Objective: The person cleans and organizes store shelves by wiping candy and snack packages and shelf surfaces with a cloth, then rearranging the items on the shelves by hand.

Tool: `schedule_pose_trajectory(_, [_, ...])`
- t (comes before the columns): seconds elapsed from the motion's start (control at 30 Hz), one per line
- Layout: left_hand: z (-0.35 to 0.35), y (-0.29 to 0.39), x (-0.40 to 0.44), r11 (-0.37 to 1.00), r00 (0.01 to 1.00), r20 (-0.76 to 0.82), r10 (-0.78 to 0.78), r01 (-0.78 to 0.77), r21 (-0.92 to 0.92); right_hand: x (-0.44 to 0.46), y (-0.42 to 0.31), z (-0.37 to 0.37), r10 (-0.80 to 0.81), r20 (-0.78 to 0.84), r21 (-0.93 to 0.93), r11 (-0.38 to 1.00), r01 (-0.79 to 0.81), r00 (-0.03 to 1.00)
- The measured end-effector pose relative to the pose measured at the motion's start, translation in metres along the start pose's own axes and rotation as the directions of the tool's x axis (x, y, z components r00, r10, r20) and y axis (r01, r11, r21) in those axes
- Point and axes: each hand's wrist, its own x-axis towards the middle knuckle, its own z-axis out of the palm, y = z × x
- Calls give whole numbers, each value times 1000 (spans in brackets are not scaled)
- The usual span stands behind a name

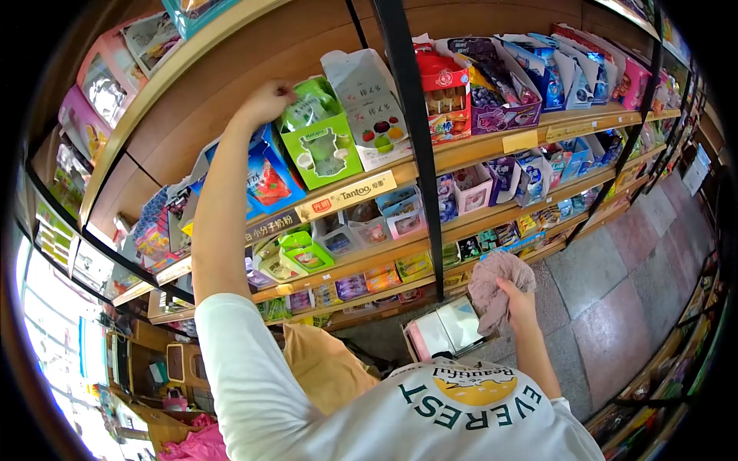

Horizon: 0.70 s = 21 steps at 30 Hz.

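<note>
My left hand (267, 103) reaches up to the top rear corner of a green candy box (321, 154) on the upper shelf. Its fingers are curled against the corner, and the fingertips are partly hidden. Green packets (309, 106) stand inside that box. To its right is a white box with fruit pictures (367, 115); to its left, a blue bag with red fruit (273, 175). Lower down on the right, my right hand (522, 301) is closed round a crumpled greyish-pink cloth (496, 289), held in front of the shelves above the floor.
A black upright post (415, 131) divides the shelving. Boxed sweets fill the lower shelves (469, 209). A white box (446, 329) and a brown paper bag (323, 357) are near my body. Grey tiled floor (607, 307) runs along the right, with another shelf row (669, 399) opposite.
</note>
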Motion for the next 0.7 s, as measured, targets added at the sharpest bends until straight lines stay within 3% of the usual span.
schedule_pose_trajectory(0.07, [-3, 14, -14, 856, 953, -108, -284, 201, -476, -4, -2, 0, 27, -24, -2, 1000, -27, 999])
schedule_pose_trajectory(0.2, [-19, 5, -17, 932, 946, -264, -186, 86, -351, -9, -5, 4, 66, -55, -10, 998, -67, 996])
schedule_pose_trajectory(0.27, [-38, 21, -32, 981, 903, -429, -26, -59, -183, -7, -2, 2, -21, 58, 31, 999, 19, 998])
schedule_pose_trajectory(0.43, [-51, 93, -110, 857, 876, -480, 51, -285, -429, -2, 1, 8, -5, 40, 8, 1000, 5, 999])
schedule_pose_trajectory(0.47, [-40, 95, -126, 859, 881, -472, 42, -273, -433, 1, 2, 10, -13, 50, 4, 1000, 13, 999])
schedule_pose_trajectory(0.53, [-13, 88, -152, 815, 835, -506, 216, -440, -378, 6, 6, 17, -5, 79, 3, 1000, 5, 997])
schedule_pose_trajectory(0.57, [8, 78, -158, 657, 815, -529, 237, -535, -531, 9, 9, 20, -9, 109, 6, 1000, 8, 994])
schedule_pose_trajectory(0.63, [51, 83, -172, 287, 838, -544, 46, -532, -796, 9, 12, 27, 28, 135, -15, 1000, -26, 990])
schedule_pose_trajectory(0.67, [68, 71, -175, 175, 845, -530, 75, -534, -827, 5, 8, 34, 37, 155, -20, 999, -34, 987])
schedule_pose_trajectory(0.7, [80, 82, -184, -11, 870, -492, -39, -492, -870, 1, 5, 38, 45, 174, -28, 999, -41, 984])
